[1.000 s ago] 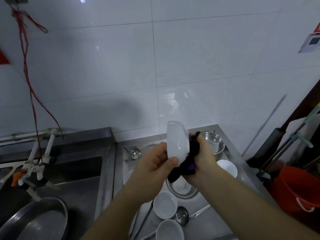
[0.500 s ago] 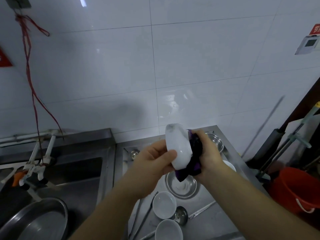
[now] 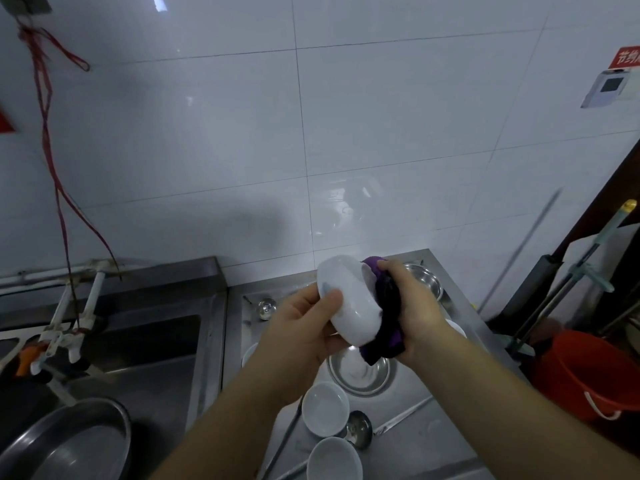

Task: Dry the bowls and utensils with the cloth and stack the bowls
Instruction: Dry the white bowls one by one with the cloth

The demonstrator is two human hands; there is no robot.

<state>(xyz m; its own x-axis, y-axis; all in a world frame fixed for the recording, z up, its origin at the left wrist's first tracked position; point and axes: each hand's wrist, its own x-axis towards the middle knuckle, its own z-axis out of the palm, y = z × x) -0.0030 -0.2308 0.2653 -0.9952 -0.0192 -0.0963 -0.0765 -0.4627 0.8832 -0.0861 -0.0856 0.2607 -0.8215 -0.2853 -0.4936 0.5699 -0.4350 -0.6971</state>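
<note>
Mid-dry, I judge: my left hand clamped on white bowl, held above counter. Right hand at its 3 o'clock, fingers closed on purple cloth. Next: finish wiping, stack on bowl at 6 o'clock.

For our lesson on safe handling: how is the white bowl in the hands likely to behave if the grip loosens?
The white bowl looks glazed and glossy, so probably slippery, especially if wet. It looks ceramic, so likely rigid and breakable over the steel counter. The left hand pinches only its rim while the cloth presses opposite, so it might twist out.
</note>
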